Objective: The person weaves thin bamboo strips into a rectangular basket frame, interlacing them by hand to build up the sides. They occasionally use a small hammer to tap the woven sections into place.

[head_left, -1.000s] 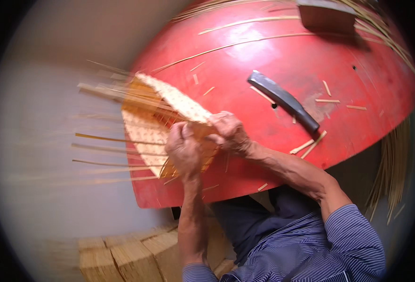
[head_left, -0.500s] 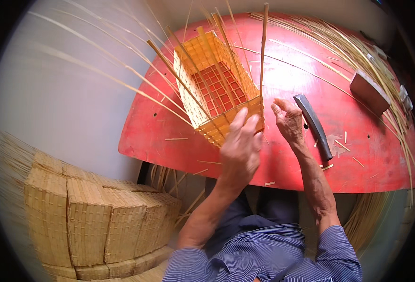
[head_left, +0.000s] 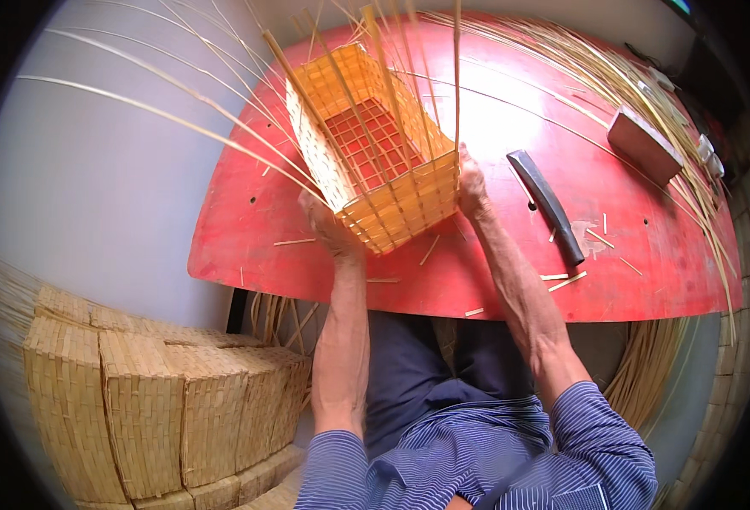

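A half-woven bamboo basket (head_left: pixel 400 206), rectangular with an open-grid bottom, sits tilted on the red table before me. Stiff upright stakes and long thin strips stick out from its rim. At its near left corner my left hand (head_left: pixel 331 231) is closed on the wall, most of its fingers hidden behind the weave. My right hand (head_left: pixel 471 183) grips the near right corner, thumb up along the edge and the other fingers partly hidden. A dark, slightly curved bar-like tool (head_left: pixel 548 206) lies on the table to the right of my right hand.
The red table (head_left: pixel 264 246) has short bamboo scraps (head_left: pixel 569 281) scattered on it. Farther right lie a brick (head_left: pixel 644 146) and a long bundle of bamboo strips (head_left: pixel 596 72). Finished-looking woven baskets (head_left: pixel 141 416) are stacked at lower left, beside the pale wall.
Both hands have moved onto the basket's sides, the left from the near wall to the left corner, the right from the table to the right corner. The basket has turned slightly.
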Action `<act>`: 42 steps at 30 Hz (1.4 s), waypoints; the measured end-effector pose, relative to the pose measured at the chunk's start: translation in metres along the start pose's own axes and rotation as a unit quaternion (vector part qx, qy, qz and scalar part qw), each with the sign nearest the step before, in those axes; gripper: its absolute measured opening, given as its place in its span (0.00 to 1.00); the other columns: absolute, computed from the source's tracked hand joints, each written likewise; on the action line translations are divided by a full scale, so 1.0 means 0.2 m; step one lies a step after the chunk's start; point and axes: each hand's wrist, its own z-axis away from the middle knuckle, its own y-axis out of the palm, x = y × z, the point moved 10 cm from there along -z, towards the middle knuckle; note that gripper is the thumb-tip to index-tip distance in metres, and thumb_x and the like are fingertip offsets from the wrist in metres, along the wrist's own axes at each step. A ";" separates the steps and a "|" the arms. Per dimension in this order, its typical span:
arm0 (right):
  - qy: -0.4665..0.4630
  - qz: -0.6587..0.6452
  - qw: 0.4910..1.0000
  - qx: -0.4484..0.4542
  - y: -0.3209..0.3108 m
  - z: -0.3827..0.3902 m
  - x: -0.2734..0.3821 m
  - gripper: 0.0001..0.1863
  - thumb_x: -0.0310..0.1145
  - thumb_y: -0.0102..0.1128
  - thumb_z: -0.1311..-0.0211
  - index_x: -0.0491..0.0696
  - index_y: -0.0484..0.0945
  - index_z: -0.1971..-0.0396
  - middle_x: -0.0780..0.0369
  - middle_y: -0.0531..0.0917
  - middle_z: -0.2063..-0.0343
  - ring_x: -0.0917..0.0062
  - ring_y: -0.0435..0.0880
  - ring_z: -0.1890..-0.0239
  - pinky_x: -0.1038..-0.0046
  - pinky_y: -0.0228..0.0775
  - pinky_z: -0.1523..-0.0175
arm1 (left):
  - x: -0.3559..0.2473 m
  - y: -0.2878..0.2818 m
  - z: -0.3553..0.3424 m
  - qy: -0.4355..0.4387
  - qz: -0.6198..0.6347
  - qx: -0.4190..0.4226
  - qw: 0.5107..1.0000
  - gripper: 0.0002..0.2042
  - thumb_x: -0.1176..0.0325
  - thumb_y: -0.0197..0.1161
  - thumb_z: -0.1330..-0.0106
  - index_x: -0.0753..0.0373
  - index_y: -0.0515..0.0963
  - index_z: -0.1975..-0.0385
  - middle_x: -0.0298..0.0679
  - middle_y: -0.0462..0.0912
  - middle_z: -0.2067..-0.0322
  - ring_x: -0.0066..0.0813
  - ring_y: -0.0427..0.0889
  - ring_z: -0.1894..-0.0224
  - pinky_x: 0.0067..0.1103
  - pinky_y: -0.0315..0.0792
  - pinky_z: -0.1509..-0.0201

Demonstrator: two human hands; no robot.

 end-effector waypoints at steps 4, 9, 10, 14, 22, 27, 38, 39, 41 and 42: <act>0.045 -0.051 0.998 -0.019 0.01 0.03 -0.09 0.34 0.55 0.32 0.19 0.41 0.68 0.33 0.59 0.82 0.50 0.75 0.78 0.48 0.71 0.68 0.41 | 0.01 -0.01 0.00 0.116 -0.214 0.060 0.968 0.25 0.53 0.42 0.19 0.71 0.67 0.41 0.49 0.73 0.45 0.40 0.73 0.43 0.34 0.67 0.36; 0.050 -0.055 0.996 -0.045 -0.04 0.03 -0.18 0.35 0.57 0.34 0.20 0.40 0.68 0.34 0.58 0.82 0.50 0.74 0.77 0.48 0.70 0.68 0.41 | 0.00 0.06 0.05 0.277 -0.461 0.106 0.836 0.19 0.59 0.47 0.21 0.71 0.73 0.47 0.50 0.77 0.49 0.47 0.77 0.47 0.37 0.73 0.43; 0.052 -0.056 0.996 -0.047 -0.04 0.03 -0.19 0.35 0.57 0.34 0.20 0.40 0.68 0.35 0.58 0.82 0.50 0.73 0.77 0.48 0.70 0.68 0.41 | 0.01 0.05 0.04 0.256 -0.453 0.106 0.848 0.19 0.59 0.50 0.23 0.71 0.73 0.46 0.50 0.77 0.50 0.49 0.77 0.47 0.38 0.73 0.43; 0.059 -0.065 0.995 -0.054 -0.07 0.02 -0.22 0.36 0.58 0.36 0.21 0.40 0.68 0.35 0.57 0.82 0.51 0.73 0.77 0.48 0.69 0.69 0.41 | 0.12 -0.03 -0.01 0.091 -0.264 0.070 0.958 0.18 0.60 0.55 0.26 0.70 0.74 0.47 0.50 0.78 0.50 0.51 0.78 0.49 0.38 0.74 0.43; 0.056 -0.073 0.996 0.007 -0.03 0.01 -0.17 0.34 0.59 0.39 0.22 0.40 0.71 0.40 0.56 0.81 0.50 0.71 0.77 0.46 0.68 0.68 0.41 | -0.08 0.16 0.07 0.299 -0.457 0.137 0.826 0.15 0.64 0.57 0.28 0.69 0.75 0.50 0.48 0.80 0.52 0.46 0.80 0.52 0.35 0.75 0.46; 0.067 -0.049 0.995 -0.055 -0.21 0.01 -0.17 0.33 0.57 0.42 0.23 0.39 0.78 0.50 0.58 0.85 0.58 0.69 0.82 0.53 0.64 0.73 0.46 | -0.27 0.25 0.29 0.543 -0.642 0.108 0.531 0.13 0.66 0.58 0.30 0.68 0.76 0.52 0.46 0.82 0.53 0.42 0.81 0.55 0.33 0.77 0.49; -0.371 0.274 0.885 -0.059 0.06 0.45 1.13 0.04 0.21 0.66 0.41 0.42 0.83 0.66 0.55 0.86 0.72 0.63 0.86 0.68 0.67 0.78 0.62 | -0.87 0.36 0.46 0.330 -0.383 0.162 0.847 0.05 0.72 0.59 0.27 0.67 0.78 0.58 0.36 0.78 0.67 0.22 0.73 0.67 0.21 0.71 0.65; -0.379 0.275 0.882 -0.049 0.10 0.46 1.17 0.04 0.21 0.65 0.41 0.42 0.83 0.66 0.55 0.86 0.72 0.62 0.86 0.68 0.67 0.78 0.62 | -0.89 0.44 0.50 0.357 -0.392 0.200 0.824 0.05 0.73 0.59 0.27 0.67 0.78 0.59 0.36 0.78 0.66 0.21 0.74 0.67 0.21 0.71 0.66; -0.390 0.274 0.879 -0.028 0.18 0.48 1.23 0.05 0.21 0.65 0.41 0.42 0.83 0.65 0.54 0.86 0.71 0.62 0.86 0.69 0.66 0.78 0.63 | -0.90 0.52 0.54 0.358 -0.404 0.224 0.811 0.03 0.78 0.62 0.31 0.66 0.80 0.61 0.38 0.81 0.65 0.23 0.77 0.67 0.20 0.73 0.67; -0.403 0.291 0.867 -0.028 0.22 0.50 1.27 0.05 0.21 0.64 0.39 0.42 0.83 0.64 0.53 0.85 0.71 0.61 0.87 0.69 0.66 0.78 0.63 | -0.87 0.53 0.54 0.318 -0.405 0.221 0.828 0.03 0.79 0.64 0.33 0.66 0.81 0.61 0.40 0.83 0.64 0.26 0.79 0.66 0.21 0.75 0.65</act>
